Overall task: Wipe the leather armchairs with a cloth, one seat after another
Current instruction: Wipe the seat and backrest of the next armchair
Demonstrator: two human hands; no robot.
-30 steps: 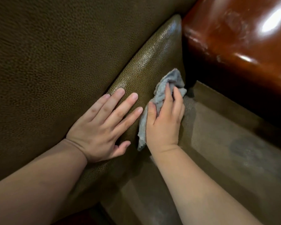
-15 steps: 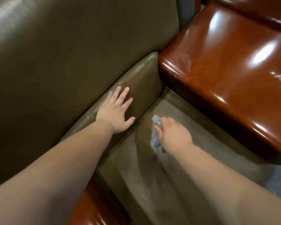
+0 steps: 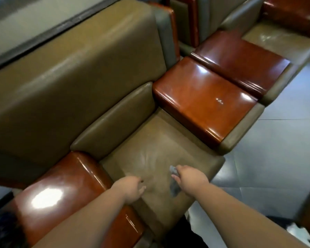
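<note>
The right hand (image 3: pixel 191 178) gripped a crumpled grey cloth (image 3: pixel 174 185), which hung below its fingers onto the olive leather seat cushion (image 3: pixel 150 149), while the left hand (image 3: pixel 132 188) hovered loosely curled, holding nothing.

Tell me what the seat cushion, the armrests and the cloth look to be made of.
Seat cushion: olive leather or imitation, dull sheen, soft creases.
Armrests: red-brown, glossy, sharp light glare; polished leather or lacquered wood, unclear.
Cloth: grey soft fabric, crumpled in the right hand.

Head view — high, looking down at seat (image 3: pixel 156 158).
</note>
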